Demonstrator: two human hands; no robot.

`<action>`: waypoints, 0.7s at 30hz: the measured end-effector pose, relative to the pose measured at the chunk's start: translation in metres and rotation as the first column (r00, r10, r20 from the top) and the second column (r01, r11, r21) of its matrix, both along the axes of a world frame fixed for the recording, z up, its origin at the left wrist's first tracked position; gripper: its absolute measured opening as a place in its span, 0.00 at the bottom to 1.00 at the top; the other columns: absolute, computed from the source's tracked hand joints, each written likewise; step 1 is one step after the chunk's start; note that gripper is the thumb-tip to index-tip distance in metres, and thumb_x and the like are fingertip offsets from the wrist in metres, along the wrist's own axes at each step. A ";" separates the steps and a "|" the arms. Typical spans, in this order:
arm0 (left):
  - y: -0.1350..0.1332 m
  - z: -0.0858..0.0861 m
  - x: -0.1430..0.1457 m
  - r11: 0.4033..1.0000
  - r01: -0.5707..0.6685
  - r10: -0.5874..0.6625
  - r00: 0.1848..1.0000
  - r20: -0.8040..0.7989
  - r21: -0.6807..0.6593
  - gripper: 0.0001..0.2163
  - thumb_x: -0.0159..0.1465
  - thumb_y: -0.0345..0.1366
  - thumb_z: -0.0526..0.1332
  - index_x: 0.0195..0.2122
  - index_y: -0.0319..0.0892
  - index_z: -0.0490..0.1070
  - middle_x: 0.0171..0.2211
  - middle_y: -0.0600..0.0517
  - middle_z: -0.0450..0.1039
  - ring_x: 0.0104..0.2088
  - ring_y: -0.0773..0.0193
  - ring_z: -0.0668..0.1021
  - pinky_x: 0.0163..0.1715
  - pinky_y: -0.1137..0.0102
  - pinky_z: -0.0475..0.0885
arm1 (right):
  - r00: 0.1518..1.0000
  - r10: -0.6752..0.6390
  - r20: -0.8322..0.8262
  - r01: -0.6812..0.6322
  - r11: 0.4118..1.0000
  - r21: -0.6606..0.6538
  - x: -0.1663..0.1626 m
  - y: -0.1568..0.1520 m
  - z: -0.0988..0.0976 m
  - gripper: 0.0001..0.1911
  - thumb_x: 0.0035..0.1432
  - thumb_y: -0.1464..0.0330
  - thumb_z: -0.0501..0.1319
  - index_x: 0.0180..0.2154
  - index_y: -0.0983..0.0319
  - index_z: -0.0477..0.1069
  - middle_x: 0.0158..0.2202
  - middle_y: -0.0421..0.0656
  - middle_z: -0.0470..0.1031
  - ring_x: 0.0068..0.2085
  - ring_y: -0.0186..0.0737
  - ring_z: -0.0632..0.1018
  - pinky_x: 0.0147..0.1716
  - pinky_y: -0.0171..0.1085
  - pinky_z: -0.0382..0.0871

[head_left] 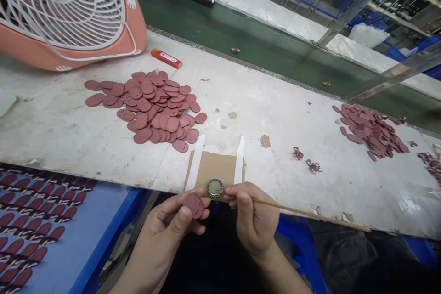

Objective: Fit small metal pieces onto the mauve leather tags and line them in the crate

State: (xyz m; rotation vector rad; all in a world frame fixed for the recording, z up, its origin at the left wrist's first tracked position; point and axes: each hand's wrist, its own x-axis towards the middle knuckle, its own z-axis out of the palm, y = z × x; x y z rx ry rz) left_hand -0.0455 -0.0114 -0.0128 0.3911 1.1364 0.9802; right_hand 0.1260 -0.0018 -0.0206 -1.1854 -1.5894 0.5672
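Observation:
My left hand pinches a dark red oval leather piece between thumb and fingers, just below the table's front edge. My right hand is closed on a thin wooden stick that runs out to the right; its tip touches a small round metal cap. The cap sits on a brown cardboard square taped to the table edge with two white strips. A large heap of the same red oval pieces lies further back on the white table.
A pink fan stands at the back left, with a red lighter beside it. A second heap of red pieces lies at the right. A blue tray at the lower left holds rows of finished pieces. A green conveyor belt runs behind.

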 end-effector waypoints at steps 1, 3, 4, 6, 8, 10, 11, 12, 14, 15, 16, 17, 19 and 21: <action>-0.001 -0.001 -0.001 1.000 -0.007 0.007 1.000 0.000 0.001 0.10 0.56 0.45 0.71 0.38 0.49 0.83 0.35 0.50 0.84 0.34 0.63 0.81 0.28 0.78 0.77 | 1.000 0.008 0.028 -0.008 1.000 0.005 0.000 0.002 -0.001 0.11 0.74 0.68 0.52 0.42 0.60 0.73 0.31 0.39 0.75 0.29 0.33 0.75 0.29 0.31 0.68; -0.001 -0.001 -0.001 1.000 -0.016 0.016 1.000 0.003 0.002 0.10 0.56 0.44 0.71 0.37 0.49 0.83 0.35 0.50 0.84 0.34 0.63 0.81 0.29 0.78 0.77 | 0.997 0.019 0.071 -0.021 1.000 0.018 -0.001 0.005 -0.003 0.10 0.73 0.70 0.53 0.41 0.61 0.73 0.32 0.39 0.75 0.30 0.34 0.76 0.30 0.31 0.68; -0.002 -0.001 -0.002 1.000 -0.019 0.019 1.000 0.004 0.001 0.10 0.56 0.44 0.71 0.38 0.48 0.83 0.34 0.50 0.84 0.34 0.63 0.81 0.29 0.78 0.77 | 0.996 0.022 0.085 -0.024 0.999 0.021 -0.001 0.006 -0.003 0.10 0.72 0.70 0.53 0.40 0.61 0.73 0.32 0.39 0.75 0.31 0.34 0.76 0.31 0.31 0.68; -0.002 -0.001 -0.002 1.000 -0.016 0.016 1.000 0.009 0.002 0.11 0.56 0.45 0.72 0.38 0.48 0.83 0.33 0.50 0.84 0.34 0.63 0.81 0.29 0.78 0.77 | 0.995 0.025 0.095 -0.026 1.000 0.014 -0.002 0.006 -0.003 0.10 0.72 0.71 0.54 0.39 0.61 0.73 0.31 0.39 0.75 0.31 0.34 0.76 0.31 0.32 0.68; -0.002 0.000 -0.002 1.000 -0.011 0.011 1.000 0.007 0.006 0.11 0.55 0.45 0.72 0.37 0.48 0.83 0.33 0.50 0.84 0.33 0.63 0.81 0.29 0.78 0.77 | 0.996 0.026 0.079 -0.026 1.000 -0.005 -0.002 0.005 -0.003 0.10 0.72 0.70 0.54 0.39 0.61 0.73 0.31 0.39 0.75 0.30 0.34 0.76 0.31 0.31 0.68; -0.002 0.000 -0.001 1.000 0.005 -0.005 1.000 0.003 0.012 0.11 0.55 0.45 0.72 0.38 0.48 0.83 0.34 0.50 0.84 0.33 0.63 0.81 0.29 0.78 0.77 | 0.999 0.023 0.029 -0.022 0.999 -0.027 -0.002 0.003 -0.001 0.10 0.72 0.69 0.54 0.39 0.60 0.73 0.31 0.39 0.75 0.30 0.34 0.76 0.29 0.31 0.68; -0.002 0.000 -0.001 1.000 0.014 -0.014 1.000 0.001 0.013 0.12 0.55 0.46 0.71 0.38 0.48 0.83 0.34 0.49 0.84 0.33 0.63 0.81 0.29 0.77 0.77 | 1.000 0.015 -0.010 -0.016 0.999 -0.038 -0.002 0.001 0.000 0.11 0.73 0.69 0.53 0.40 0.60 0.73 0.31 0.39 0.75 0.29 0.33 0.75 0.28 0.30 0.68; -0.002 0.001 -0.001 1.000 0.024 -0.024 1.000 0.000 0.017 0.12 0.55 0.46 0.71 0.38 0.48 0.83 0.34 0.49 0.84 0.33 0.63 0.81 0.29 0.77 0.77 | 0.999 0.005 -0.054 -0.007 0.999 -0.044 -0.002 -0.001 0.003 0.12 0.74 0.68 0.52 0.40 0.60 0.73 0.31 0.39 0.74 0.28 0.33 0.75 0.26 0.30 0.69; -0.003 0.001 0.000 0.998 0.048 -0.048 0.999 0.001 0.027 0.13 0.54 0.47 0.72 0.39 0.48 0.84 0.33 0.49 0.84 0.33 0.63 0.81 0.29 0.77 0.77 | 0.989 -0.011 -0.144 0.005 0.999 -0.043 -0.003 -0.006 0.010 0.15 0.76 0.66 0.49 0.40 0.59 0.72 0.30 0.38 0.73 0.27 0.32 0.74 0.24 0.30 0.69; -0.003 0.002 0.000 0.998 0.059 -0.059 0.998 0.002 0.033 0.14 0.54 0.47 0.72 0.38 0.48 0.84 0.33 0.49 0.84 0.32 0.63 0.81 0.30 0.76 0.77 | 0.982 -0.008 -0.188 0.002 0.999 -0.033 -0.003 -0.009 0.014 0.16 0.77 0.65 0.48 0.40 0.59 0.72 0.29 0.38 0.72 0.27 0.32 0.74 0.24 0.30 0.69; -0.003 0.003 0.001 0.997 0.065 -0.065 0.998 0.001 0.036 0.14 0.54 0.48 0.72 0.38 0.48 0.84 0.33 0.49 0.84 0.32 0.62 0.81 0.30 0.75 0.78 | 0.974 0.007 -0.226 -0.011 1.000 -0.019 -0.004 -0.011 0.018 0.16 0.77 0.64 0.48 0.40 0.59 0.72 0.29 0.39 0.72 0.27 0.33 0.74 0.24 0.31 0.69; -0.002 0.005 0.001 0.997 0.070 -0.070 0.998 0.002 0.037 0.14 0.54 0.47 0.72 0.38 0.48 0.84 0.33 0.49 0.84 0.32 0.62 0.81 0.30 0.74 0.78 | 0.967 0.029 -0.254 -0.031 1.000 -0.004 -0.005 -0.013 0.021 0.16 0.76 0.63 0.49 0.40 0.60 0.73 0.29 0.39 0.73 0.27 0.34 0.74 0.25 0.32 0.69; -0.002 0.008 0.003 0.997 0.066 -0.067 0.998 0.005 0.041 0.13 0.54 0.47 0.72 0.38 0.49 0.84 0.33 0.49 0.84 0.31 0.61 0.81 0.30 0.74 0.78 | 0.957 0.075 -0.279 -0.074 0.997 0.015 -0.006 -0.015 0.025 0.15 0.76 0.64 0.51 0.41 0.62 0.73 0.29 0.41 0.74 0.28 0.35 0.75 0.27 0.34 0.69; -0.001 0.011 0.005 0.997 0.063 -0.063 0.998 0.009 0.050 0.12 0.54 0.46 0.72 0.37 0.50 0.84 0.32 0.49 0.84 0.31 0.62 0.81 0.30 0.74 0.78 | 0.961 0.100 -0.258 -0.100 0.995 0.015 -0.006 -0.016 0.027 0.14 0.75 0.64 0.52 0.41 0.62 0.74 0.30 0.42 0.75 0.29 0.35 0.76 0.28 0.34 0.69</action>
